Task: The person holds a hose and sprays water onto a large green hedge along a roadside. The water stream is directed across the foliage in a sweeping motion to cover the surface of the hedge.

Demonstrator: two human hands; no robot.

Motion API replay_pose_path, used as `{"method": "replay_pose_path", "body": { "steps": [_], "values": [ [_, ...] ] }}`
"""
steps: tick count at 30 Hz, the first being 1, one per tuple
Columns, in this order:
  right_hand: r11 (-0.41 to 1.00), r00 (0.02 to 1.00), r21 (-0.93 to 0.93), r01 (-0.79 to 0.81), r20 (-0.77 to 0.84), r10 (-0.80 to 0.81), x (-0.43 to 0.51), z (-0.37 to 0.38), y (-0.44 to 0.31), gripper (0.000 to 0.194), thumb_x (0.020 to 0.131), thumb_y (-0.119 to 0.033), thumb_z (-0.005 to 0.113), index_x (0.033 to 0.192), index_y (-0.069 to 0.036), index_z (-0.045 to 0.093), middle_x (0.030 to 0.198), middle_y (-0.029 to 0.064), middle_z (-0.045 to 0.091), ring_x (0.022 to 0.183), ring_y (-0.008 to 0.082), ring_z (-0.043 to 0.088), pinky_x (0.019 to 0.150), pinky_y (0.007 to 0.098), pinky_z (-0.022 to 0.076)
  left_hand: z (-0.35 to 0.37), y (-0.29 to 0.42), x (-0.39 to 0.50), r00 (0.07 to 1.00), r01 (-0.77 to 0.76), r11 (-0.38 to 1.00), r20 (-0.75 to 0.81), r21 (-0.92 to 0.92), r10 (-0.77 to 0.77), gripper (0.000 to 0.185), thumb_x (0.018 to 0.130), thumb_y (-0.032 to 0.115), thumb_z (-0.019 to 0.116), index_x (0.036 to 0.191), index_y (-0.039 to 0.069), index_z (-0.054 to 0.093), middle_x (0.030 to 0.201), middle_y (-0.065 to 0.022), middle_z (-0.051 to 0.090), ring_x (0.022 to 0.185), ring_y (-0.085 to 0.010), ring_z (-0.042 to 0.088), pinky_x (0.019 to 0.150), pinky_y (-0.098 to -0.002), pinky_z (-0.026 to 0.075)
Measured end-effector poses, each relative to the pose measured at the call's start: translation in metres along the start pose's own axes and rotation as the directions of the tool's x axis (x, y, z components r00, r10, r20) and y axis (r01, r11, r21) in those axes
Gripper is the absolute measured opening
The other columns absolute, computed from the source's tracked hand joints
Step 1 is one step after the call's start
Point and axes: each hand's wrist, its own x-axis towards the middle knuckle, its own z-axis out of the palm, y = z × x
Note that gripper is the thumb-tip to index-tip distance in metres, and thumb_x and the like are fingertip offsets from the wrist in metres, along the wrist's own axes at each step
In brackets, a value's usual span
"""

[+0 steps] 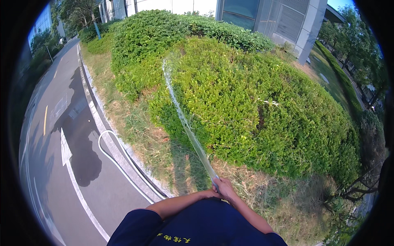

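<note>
Just in front of my body, both hands are together at the end of a hose (216, 183). My right hand (226, 188) is closed around it near the outlet. My left hand (211, 194) lies just behind and partly under the right one; its fingers are mostly hidden, so its grip cannot be made out. A stream of water (184, 123) leaves the hose and arcs forward onto the trimmed green shrubs (227, 101). On the left, a pale length of hose (118, 166) loops across the kerb and the road.
A stone kerb (95, 113) parts the road (107, 196) from dry grass (147, 135). A wet patch (84, 153) darkens the asphalt near a painted arrow (65, 150). Behind the shrubs rises a building (277, 24). Bare branches (354, 192) reach in at the lower right.
</note>
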Motion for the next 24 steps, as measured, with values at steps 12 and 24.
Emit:
{"method": "replay_pose_path", "body": {
  "steps": [12,24],
  "values": [
    [0.999,0.991,-0.032,-0.015,0.132,0.019,0.025,0.025,-0.001,0.028,0.096,-0.025,0.054,0.081,-0.001,0.058,0.063,0.0015,0.055,0.053,0.0081,0.049,0.05,0.0231,0.0383,-0.025,-0.027,-0.01,0.992,-0.109,0.993,-0.071,-0.05,0.106,0.027,0.091,0.017,0.065,0.114,0.002,0.065,0.106,-0.0064,0.064,0.105,-0.0126,0.057,0.087,-0.0288,0.047],
    [0.992,0.972,-0.127,0.01,0.233,0.02,0.048,0.039,0.004,0.024,0.096,-0.02,0.052,0.082,-0.001,0.056,0.065,0.0039,0.055,0.052,0.0109,0.05,0.05,0.0248,0.0395,-0.035,-0.045,-0.017,0.984,-0.042,0.982,-0.18,-0.183,0.008,0.023,0.089,0.016,0.067,0.108,0.004,0.067,0.098,-0.0031,0.064,0.091,-0.009,0.057,0.078,-0.0284,0.047]
  ]
}}
